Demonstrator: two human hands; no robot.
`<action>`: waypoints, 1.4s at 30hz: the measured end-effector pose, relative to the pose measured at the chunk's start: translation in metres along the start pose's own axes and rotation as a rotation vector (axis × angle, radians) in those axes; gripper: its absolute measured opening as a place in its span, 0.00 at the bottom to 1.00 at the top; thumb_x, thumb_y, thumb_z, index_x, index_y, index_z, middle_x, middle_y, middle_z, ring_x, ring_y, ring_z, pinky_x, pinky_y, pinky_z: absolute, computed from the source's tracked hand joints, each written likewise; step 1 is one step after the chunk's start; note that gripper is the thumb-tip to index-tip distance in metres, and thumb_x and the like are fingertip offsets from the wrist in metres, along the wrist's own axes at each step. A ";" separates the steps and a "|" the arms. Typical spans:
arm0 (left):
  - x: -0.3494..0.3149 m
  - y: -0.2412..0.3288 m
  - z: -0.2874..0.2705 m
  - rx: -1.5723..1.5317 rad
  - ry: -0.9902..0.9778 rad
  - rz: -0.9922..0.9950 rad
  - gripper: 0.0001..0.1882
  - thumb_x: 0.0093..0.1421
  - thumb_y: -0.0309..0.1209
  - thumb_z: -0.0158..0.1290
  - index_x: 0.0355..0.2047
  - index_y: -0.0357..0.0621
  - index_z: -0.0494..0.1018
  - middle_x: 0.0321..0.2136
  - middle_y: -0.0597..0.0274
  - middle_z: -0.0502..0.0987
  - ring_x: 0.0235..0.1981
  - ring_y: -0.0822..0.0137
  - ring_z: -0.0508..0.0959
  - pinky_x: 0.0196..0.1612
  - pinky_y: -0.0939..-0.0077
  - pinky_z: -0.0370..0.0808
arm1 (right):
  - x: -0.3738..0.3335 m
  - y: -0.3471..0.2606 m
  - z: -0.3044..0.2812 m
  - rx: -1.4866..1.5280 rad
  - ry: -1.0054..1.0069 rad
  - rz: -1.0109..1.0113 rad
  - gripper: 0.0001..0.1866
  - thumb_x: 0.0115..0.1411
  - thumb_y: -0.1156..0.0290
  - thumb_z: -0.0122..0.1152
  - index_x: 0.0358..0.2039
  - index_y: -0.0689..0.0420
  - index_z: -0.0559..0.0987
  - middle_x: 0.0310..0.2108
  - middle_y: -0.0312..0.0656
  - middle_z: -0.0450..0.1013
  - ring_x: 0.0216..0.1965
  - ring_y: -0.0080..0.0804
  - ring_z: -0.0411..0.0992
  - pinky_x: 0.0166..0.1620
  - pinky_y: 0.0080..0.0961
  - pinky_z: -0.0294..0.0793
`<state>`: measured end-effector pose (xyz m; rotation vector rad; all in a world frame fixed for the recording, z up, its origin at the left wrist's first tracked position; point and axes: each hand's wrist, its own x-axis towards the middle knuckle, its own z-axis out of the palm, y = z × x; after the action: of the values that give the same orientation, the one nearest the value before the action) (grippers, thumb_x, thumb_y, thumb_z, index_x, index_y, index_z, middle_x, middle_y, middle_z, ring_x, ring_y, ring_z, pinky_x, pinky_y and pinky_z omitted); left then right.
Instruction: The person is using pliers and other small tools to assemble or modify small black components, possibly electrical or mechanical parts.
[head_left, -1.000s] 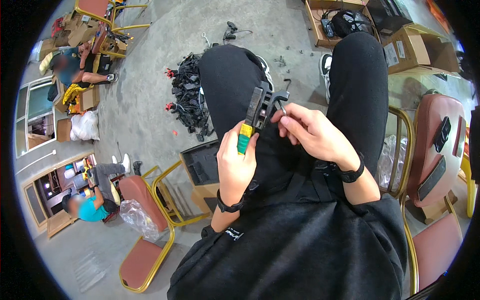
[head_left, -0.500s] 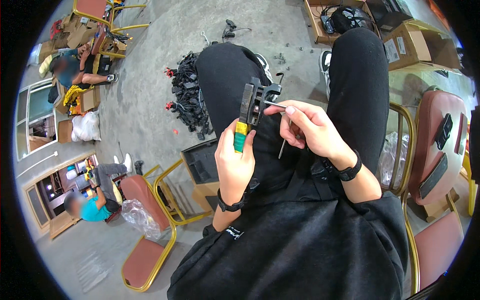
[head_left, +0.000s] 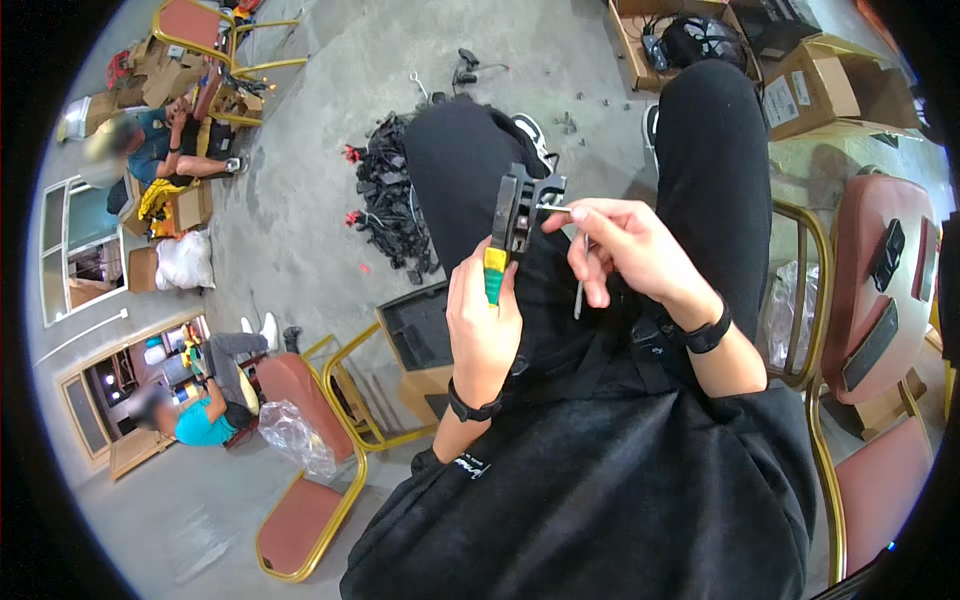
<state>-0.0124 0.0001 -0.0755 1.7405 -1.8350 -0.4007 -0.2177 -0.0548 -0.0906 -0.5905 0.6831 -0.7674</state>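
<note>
My left hand (head_left: 484, 325) is closed around the yellow-and-green handle of a hand tool (head_left: 496, 270). Against its dark upper end lies a black bracket-like part (head_left: 523, 210) with a forked end; how the two are joined I cannot tell. In my right hand (head_left: 640, 250), thumb and fingers pinch a thin bent metal rod that looks like a hex key (head_left: 579, 290). Its short end points left into the side of the black part. The long end hangs below my fingers. Both hands are over my lap, between the knees.
A heap of black parts and cables (head_left: 390, 200) lies on the floor beyond my left knee. An open box with dark foam (head_left: 415, 325) stands left of my lap. Chairs (head_left: 310, 525) flank me; one at right (head_left: 880, 290) carries dark flat objects. Two people sit far left.
The view has shifted slightly, so the surroundings sit a little further right. My hands keep their grips, with the rod still at the black part. The black part appears turned slightly.
</note>
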 end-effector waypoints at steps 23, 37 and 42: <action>0.071 0.001 0.008 -0.129 -0.105 0.013 0.16 0.64 0.21 0.58 0.52 0.34 0.72 0.40 0.43 0.78 0.41 0.42 0.81 0.44 0.59 0.77 | 0.025 -0.022 0.002 0.065 0.153 -0.089 0.21 0.78 0.59 0.45 0.52 0.65 0.76 0.28 0.45 0.78 0.23 0.31 0.80 0.30 0.25 0.81; 0.074 -0.010 0.013 -0.130 -0.104 0.064 0.19 0.61 0.18 0.58 0.53 0.31 0.71 0.41 0.43 0.79 0.42 0.43 0.81 0.46 0.57 0.78 | 0.030 -0.040 0.001 0.219 0.186 0.064 0.21 0.77 0.61 0.47 0.49 0.68 0.79 0.23 0.42 0.77 0.16 0.30 0.77 0.20 0.21 0.76; 0.075 -0.011 0.011 -0.157 -0.090 0.073 0.18 0.61 0.19 0.59 0.51 0.31 0.72 0.40 0.42 0.79 0.41 0.42 0.82 0.45 0.57 0.79 | 0.030 -0.047 0.005 0.182 0.285 0.118 0.21 0.76 0.61 0.48 0.48 0.68 0.80 0.20 0.38 0.76 0.12 0.28 0.74 0.19 0.21 0.77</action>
<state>-0.0092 -0.0760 -0.0761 1.5682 -1.8695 -0.5859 -0.2184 -0.1045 -0.0647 -0.2746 0.8908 -0.8010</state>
